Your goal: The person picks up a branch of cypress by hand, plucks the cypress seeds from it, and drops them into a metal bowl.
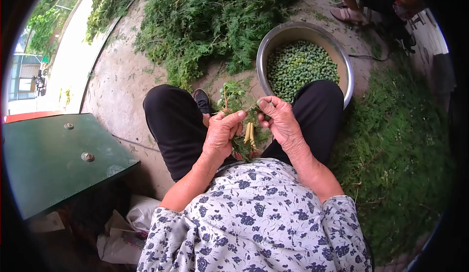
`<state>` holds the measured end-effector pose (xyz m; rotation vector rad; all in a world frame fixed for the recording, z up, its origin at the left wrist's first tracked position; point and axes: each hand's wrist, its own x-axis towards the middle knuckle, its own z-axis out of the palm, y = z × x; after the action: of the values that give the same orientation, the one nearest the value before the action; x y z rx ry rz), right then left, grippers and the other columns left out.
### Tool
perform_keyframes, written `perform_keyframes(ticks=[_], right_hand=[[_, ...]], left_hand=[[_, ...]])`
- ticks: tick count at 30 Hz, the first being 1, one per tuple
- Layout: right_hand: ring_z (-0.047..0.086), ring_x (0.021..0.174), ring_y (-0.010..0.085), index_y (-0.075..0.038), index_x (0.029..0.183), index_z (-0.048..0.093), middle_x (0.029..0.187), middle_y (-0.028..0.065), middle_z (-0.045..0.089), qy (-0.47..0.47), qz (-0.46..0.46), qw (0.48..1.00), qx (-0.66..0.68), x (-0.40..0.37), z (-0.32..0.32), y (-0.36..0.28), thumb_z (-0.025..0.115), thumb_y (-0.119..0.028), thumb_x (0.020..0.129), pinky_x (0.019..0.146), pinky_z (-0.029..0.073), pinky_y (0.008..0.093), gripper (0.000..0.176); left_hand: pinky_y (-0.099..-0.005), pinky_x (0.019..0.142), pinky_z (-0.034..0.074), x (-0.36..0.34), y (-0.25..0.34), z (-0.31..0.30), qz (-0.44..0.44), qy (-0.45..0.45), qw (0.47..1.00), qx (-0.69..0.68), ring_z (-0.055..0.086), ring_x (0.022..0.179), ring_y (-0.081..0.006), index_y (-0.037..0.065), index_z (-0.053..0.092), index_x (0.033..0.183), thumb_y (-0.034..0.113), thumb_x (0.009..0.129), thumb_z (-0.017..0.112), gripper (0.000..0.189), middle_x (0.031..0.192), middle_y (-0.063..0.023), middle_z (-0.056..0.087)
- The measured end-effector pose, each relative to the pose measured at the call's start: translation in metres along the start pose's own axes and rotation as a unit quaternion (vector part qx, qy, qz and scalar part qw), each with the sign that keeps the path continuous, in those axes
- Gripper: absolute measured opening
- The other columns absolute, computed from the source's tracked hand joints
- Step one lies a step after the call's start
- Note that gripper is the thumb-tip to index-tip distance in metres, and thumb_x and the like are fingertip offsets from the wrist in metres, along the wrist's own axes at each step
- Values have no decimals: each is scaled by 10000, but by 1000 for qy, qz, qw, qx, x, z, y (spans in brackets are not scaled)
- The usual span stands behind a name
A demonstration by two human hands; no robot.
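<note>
Between my knees, my left hand (224, 131) is closed around a leafy evergreen sprig (232, 94) with round green cones on it. Thumb and fingers of my right hand (280, 120) pinch at the right side of the greenery, with small green cones partly showing among the fingers. Two cut, pale yellowish stem ends (249, 133) stick out below, between my hands. Just beyond my right knee stands a wide metal basin (348, 72), partly filled with small green cones (303, 67).
A large heap of cut evergreen branches (210, 18) lies ahead, and another pile (400, 150) spreads along my right. To the left is a green metal tabletop (58, 159) with two bolts. Another person's foot (347, 14) shows at upper right.
</note>
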<state>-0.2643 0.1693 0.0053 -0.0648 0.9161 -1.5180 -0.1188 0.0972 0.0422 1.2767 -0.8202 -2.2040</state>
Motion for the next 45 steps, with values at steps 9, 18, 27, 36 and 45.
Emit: perform_keyframes(ticks=[9, 18, 27, 36, 45], right_hand=[[559, 704, 141, -21, 954, 528, 821, 63, 572, 8, -11, 996, 84, 3, -13, -4, 594, -110, 832, 561, 431, 246, 166], [570, 689, 129, -21, 1055, 537, 869, 51, 607, -102, 52, 992, 50, 3, -2, 2, 639, -77, 804, 560, 457, 240, 277], [573, 711, 187, -14, 870, 621, 808, 77, 581, 183, -317, 804, -468, 0, -16, -48, 642, -30, 732, 656, 450, 288, 140], [458, 1135, 314, -57, 1140, 557, 1190, 169, 487, 369, -375, 560, -640, 3, -73, -132, 575, -111, 813, 937, 379, 385, 332], [580, 881, 151, -3, 1033, 613, 966, 89, 609, 251, -351, 808, -402, -4, -50, -103, 551, -117, 861, 803, 443, 267, 214]], left_hand=[[-264, 553, 363, -1, 2, -5, 14, -3, 1000, -3, 340, 438, -98, 38, 581, 702, 143, 770, 663, 150, 432, 35, 332], [-271, 554, 364, 1, 1, -6, -24, -44, 998, -42, 353, 444, -106, 43, 587, 692, 166, 781, 649, 164, 410, 30, 325], [-201, 438, 292, -5, 7, 0, 52, 21, 996, 67, 358, 448, -48, 39, 606, 750, 99, 768, 674, 93, 526, 42, 466], [-203, 446, 346, -10, 2, 3, 140, -26, 955, 262, 435, 513, -25, 13, 653, 791, 179, 763, 718, 181, 595, 49, 535], [-322, 536, 376, -2, -1, -4, 293, -75, 810, 503, 451, 535, -175, -9, 506, 718, 397, 916, 463, 454, 554, -65, 473]])
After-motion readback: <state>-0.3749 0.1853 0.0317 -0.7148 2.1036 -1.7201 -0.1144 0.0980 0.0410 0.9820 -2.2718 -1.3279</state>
